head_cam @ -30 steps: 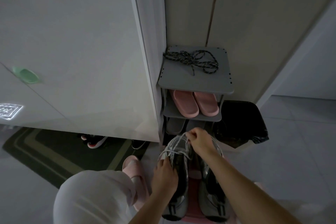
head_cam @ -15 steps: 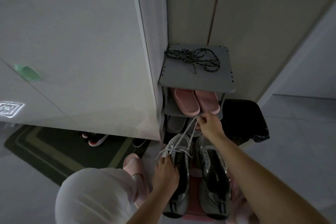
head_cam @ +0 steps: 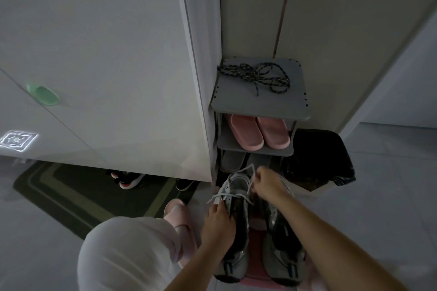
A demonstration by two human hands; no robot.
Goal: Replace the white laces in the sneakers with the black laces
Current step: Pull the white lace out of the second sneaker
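Head view: 2 sneakers stand on the floor before the rack, with the cabinet left of it, the bin right and open floor beyond. Right hand fingers pinch the white lace; left hand fingers grip 1 sneaker. Black laces lie atop the rack.

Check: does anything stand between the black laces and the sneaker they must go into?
Yes. The white lace is threaded through the eyelets of the sneaker that the left hand holds; the right hand pinches it. The black laces lie apart on the rack top, nothing over them.
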